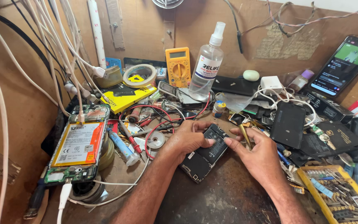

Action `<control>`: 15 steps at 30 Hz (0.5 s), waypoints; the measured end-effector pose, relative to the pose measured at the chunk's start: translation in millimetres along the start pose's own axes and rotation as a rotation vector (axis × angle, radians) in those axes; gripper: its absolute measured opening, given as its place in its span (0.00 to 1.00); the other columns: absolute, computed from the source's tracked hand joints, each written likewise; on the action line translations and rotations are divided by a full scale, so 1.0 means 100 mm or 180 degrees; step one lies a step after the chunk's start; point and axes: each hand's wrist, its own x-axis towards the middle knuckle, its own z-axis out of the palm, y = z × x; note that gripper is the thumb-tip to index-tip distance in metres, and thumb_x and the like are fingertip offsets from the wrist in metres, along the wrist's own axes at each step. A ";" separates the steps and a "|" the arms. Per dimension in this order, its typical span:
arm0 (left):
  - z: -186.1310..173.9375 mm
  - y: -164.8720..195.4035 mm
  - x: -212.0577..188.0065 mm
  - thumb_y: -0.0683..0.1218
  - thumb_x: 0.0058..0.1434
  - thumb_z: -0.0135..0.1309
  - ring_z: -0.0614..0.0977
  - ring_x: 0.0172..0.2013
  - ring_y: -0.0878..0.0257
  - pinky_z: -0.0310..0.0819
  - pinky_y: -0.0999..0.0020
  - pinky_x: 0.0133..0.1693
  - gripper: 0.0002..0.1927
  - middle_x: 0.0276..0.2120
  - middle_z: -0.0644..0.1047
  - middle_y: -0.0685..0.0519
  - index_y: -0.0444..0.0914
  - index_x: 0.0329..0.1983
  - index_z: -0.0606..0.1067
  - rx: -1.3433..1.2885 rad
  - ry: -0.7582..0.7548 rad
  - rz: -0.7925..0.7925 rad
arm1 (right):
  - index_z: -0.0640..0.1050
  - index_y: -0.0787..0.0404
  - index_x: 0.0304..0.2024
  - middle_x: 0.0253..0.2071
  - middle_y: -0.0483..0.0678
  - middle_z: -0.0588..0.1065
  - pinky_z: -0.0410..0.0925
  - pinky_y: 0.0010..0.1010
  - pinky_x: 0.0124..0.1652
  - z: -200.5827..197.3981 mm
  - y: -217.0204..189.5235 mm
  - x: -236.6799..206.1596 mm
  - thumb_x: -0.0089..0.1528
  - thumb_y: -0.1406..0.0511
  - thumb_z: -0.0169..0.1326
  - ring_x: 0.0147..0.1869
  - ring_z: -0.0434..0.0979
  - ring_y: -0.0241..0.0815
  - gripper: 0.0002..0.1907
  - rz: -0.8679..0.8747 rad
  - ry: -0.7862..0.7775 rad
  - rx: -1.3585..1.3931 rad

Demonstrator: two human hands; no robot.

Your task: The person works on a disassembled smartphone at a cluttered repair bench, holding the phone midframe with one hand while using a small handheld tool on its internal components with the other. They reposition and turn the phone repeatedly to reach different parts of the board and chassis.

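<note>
Single head-worn view, close above the cluttered workbench (228,199), angled down and forward toward the back wall (146,25).

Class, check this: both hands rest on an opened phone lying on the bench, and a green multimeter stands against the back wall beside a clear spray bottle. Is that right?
Not quite. In the head view the multimeter is yellow-orange, not green. The rest holds: the left hand and right hand rest on the opened phone, and the spray bottle stands beside the meter.

black opened phone (206,155), yellow multimeter (177,66), clear spray bottle (206,66), yellow tray (311,188)
</note>
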 end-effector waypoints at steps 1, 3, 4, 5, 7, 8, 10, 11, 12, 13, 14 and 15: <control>0.00 0.00 0.00 0.31 0.52 0.58 0.84 0.37 0.65 0.80 0.70 0.38 0.25 0.39 0.84 0.49 0.32 0.56 0.79 0.0014 -0.0016 0.0016 | 0.84 0.63 0.45 0.33 0.44 0.78 0.70 0.28 0.39 -0.01 -0.02 -0.01 0.54 0.61 0.68 0.38 0.75 0.31 0.20 -0.0057 -0.0009 -0.0078; -0.01 0.01 -0.01 0.31 0.52 0.59 0.84 0.37 0.65 0.80 0.71 0.38 0.25 0.40 0.84 0.49 0.31 0.55 0.79 0.0048 -0.0041 0.0046 | 0.84 0.63 0.45 0.33 0.42 0.79 0.70 0.28 0.40 -0.01 -0.04 -0.01 0.53 0.61 0.69 0.38 0.76 0.32 0.19 -0.0171 -0.0032 -0.0227; -0.01 0.01 -0.01 0.31 0.52 0.58 0.84 0.37 0.65 0.80 0.71 0.38 0.25 0.40 0.84 0.49 0.31 0.56 0.79 0.0039 -0.0064 0.0059 | 0.84 0.62 0.45 0.32 0.44 0.79 0.70 0.28 0.40 -0.02 -0.04 -0.01 0.53 0.62 0.69 0.37 0.76 0.33 0.19 -0.0081 -0.0081 -0.0197; -0.02 0.01 -0.02 0.31 0.52 0.58 0.84 0.37 0.66 0.80 0.71 0.38 0.25 0.40 0.84 0.49 0.31 0.56 0.79 0.0030 -0.0087 0.0074 | 0.85 0.62 0.46 0.31 0.46 0.79 0.70 0.29 0.40 -0.02 -0.04 -0.01 0.54 0.62 0.68 0.37 0.76 0.34 0.18 0.0008 -0.0130 -0.0167; -0.02 0.01 -0.02 0.31 0.52 0.58 0.84 0.37 0.66 0.80 0.71 0.38 0.25 0.39 0.84 0.50 0.32 0.56 0.79 0.0022 -0.0103 0.0072 | 0.85 0.62 0.45 0.32 0.46 0.81 0.70 0.29 0.42 -0.02 -0.03 0.00 0.54 0.63 0.68 0.38 0.77 0.34 0.17 -0.0019 -0.0145 -0.0107; -0.02 0.01 -0.02 0.31 0.52 0.58 0.84 0.36 0.66 0.80 0.71 0.38 0.25 0.39 0.84 0.50 0.32 0.56 0.79 0.0021 -0.0099 0.0057 | 0.85 0.63 0.44 0.34 0.45 0.82 0.71 0.29 0.43 -0.01 -0.03 0.01 0.55 0.63 0.67 0.40 0.79 0.33 0.16 -0.0134 -0.0109 -0.0080; -0.03 0.02 -0.02 0.31 0.52 0.58 0.84 0.36 0.66 0.80 0.71 0.38 0.25 0.39 0.84 0.50 0.32 0.56 0.79 0.0041 -0.0081 0.0042 | 0.85 0.63 0.43 0.36 0.44 0.84 0.71 0.30 0.44 0.00 -0.02 0.00 0.55 0.64 0.66 0.41 0.81 0.34 0.14 -0.0298 -0.0028 -0.0035; -0.03 0.02 -0.02 0.31 0.52 0.59 0.84 0.36 0.66 0.80 0.71 0.38 0.25 0.39 0.84 0.50 0.32 0.56 0.79 0.0060 -0.0068 0.0041 | 0.85 0.63 0.43 0.37 0.45 0.84 0.71 0.30 0.43 0.01 -0.02 0.00 0.56 0.65 0.65 0.41 0.81 0.35 0.13 -0.0345 0.0017 -0.0019; -0.03 0.02 -0.02 0.31 0.52 0.59 0.84 0.36 0.66 0.80 0.71 0.38 0.25 0.39 0.84 0.50 0.32 0.56 0.79 0.0076 -0.0059 0.0042 | 0.85 0.64 0.43 0.38 0.46 0.84 0.72 0.31 0.43 0.01 -0.03 -0.01 0.57 0.66 0.64 0.41 0.82 0.36 0.12 -0.0392 0.0066 -0.0007; -0.02 0.02 -0.02 0.31 0.53 0.59 0.84 0.36 0.66 0.80 0.71 0.38 0.24 0.39 0.84 0.50 0.32 0.56 0.79 0.0087 -0.0044 0.0032 | 0.84 0.64 0.42 0.37 0.47 0.83 0.72 0.32 0.42 0.02 -0.04 -0.03 0.57 0.66 0.64 0.39 0.82 0.38 0.12 -0.0445 0.0100 -0.0155; -0.02 0.03 -0.02 0.32 0.53 0.59 0.84 0.36 0.66 0.80 0.71 0.37 0.24 0.39 0.84 0.50 0.32 0.56 0.79 0.0099 -0.0031 0.0030 | 0.84 0.64 0.42 0.36 0.48 0.82 0.71 0.33 0.41 0.03 -0.06 -0.04 0.58 0.66 0.63 0.38 0.82 0.40 0.11 -0.0502 0.0139 -0.0305; -0.02 0.04 -0.02 0.32 0.53 0.59 0.84 0.35 0.66 0.81 0.70 0.36 0.24 0.39 0.84 0.50 0.32 0.55 0.79 0.0114 -0.0014 0.0029 | 0.84 0.64 0.42 0.36 0.49 0.81 0.71 0.35 0.40 0.04 -0.08 -0.05 0.58 0.66 0.63 0.37 0.82 0.43 0.10 -0.0563 0.0176 -0.0452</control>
